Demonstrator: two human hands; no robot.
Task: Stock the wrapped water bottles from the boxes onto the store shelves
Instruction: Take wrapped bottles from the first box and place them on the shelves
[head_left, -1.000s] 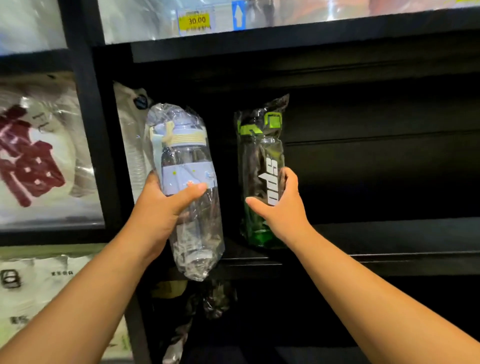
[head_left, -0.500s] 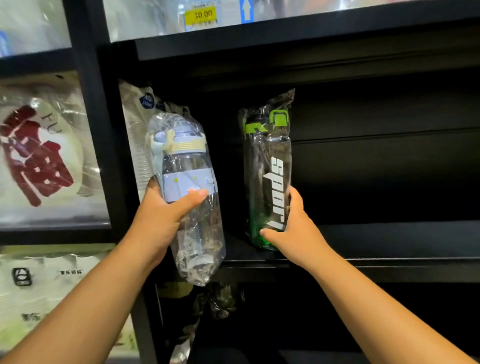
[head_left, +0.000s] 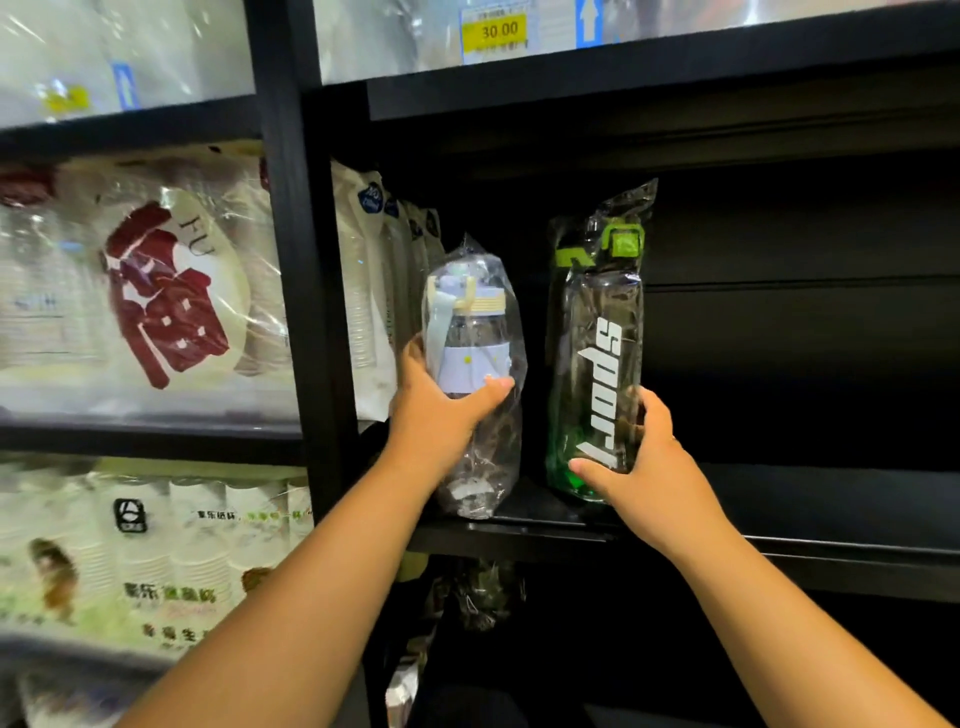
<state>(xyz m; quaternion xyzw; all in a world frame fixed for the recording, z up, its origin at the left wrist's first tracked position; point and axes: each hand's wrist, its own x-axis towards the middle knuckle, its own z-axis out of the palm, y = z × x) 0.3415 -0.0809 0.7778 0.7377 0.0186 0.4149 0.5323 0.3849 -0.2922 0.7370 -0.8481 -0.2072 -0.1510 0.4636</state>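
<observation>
**Tip and slip risk: 2 wrapped bottles at the shelf front**

Biggest risk was the green sport bottle (head_left: 597, 338). It stood roughly upright on the black shelf (head_left: 805, 499), base near the front edge. It's tall and narrow, and probably light. My guess is it would topple forward off the lip if let go before the base sat flat or went deeper. The right hand (head_left: 644, 467) gripped it low, thumb across the front, fingers behind.

Next was the lilac bottle (head_left: 467, 332), shorter, just left of the green one and not touching it. Its bag bottom sat at the front lip, and I couldn't tell whether the base was fully on the shelf. Slack film under the base could make it rock. The left hand (head_left: 441, 415) was wrapped round the mid-body, thumb on the lilac band. The film looked slick, so that grip could slip.

Smallest risk: the cup sleeves (head_left: 363, 291) stood just left of the lilac bottle, and a sideways nudge could shove them.

Containers:
- **Shelf bay:** it held the cup sleeves at left, then the 2 bottles. The right part was too dark to read.
- **Green bottle:** clear walls, looked empty. It sat in its own clear bag, which rose above the cap.
- **Lilac bottle:** clear, looked empty. It had its own bag, with slack film below the base.
</observation>
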